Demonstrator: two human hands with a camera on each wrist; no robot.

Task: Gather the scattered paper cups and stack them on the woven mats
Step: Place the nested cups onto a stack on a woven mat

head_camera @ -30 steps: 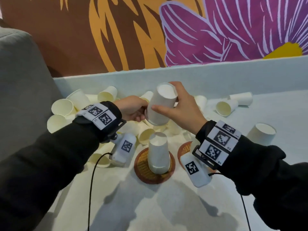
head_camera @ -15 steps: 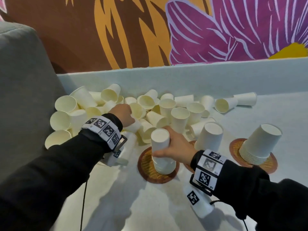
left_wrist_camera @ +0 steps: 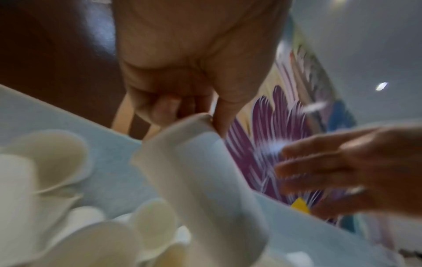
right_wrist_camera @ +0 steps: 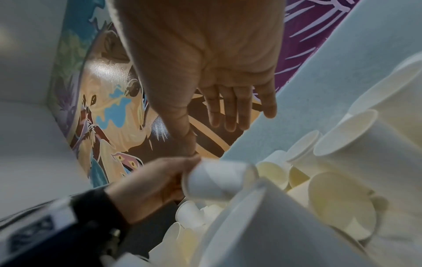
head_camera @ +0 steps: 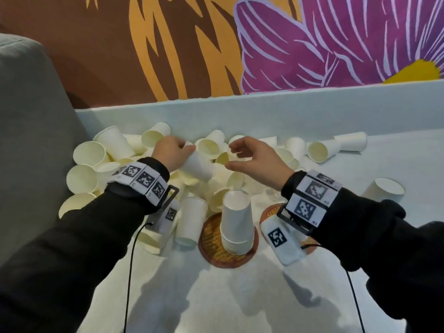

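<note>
1. A paper cup hangs tilted above the heap of loose cups, base end in the grip, mouth pointing down.
2. The left hand pinches that base end, fingers curled.
3. The right hand hovers just beside, fingers spread, holding nothing.
4. Nearer, an upside-down stack stands on a woven mat.

Loose cups crowding far side; bare table nearer

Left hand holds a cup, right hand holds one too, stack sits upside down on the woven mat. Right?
Not quite. The right hand holds nothing; its fingers are open, as the right wrist view shows. The left hand does grip a paper cup, and the stack sits upside down on the woven mat.
</note>
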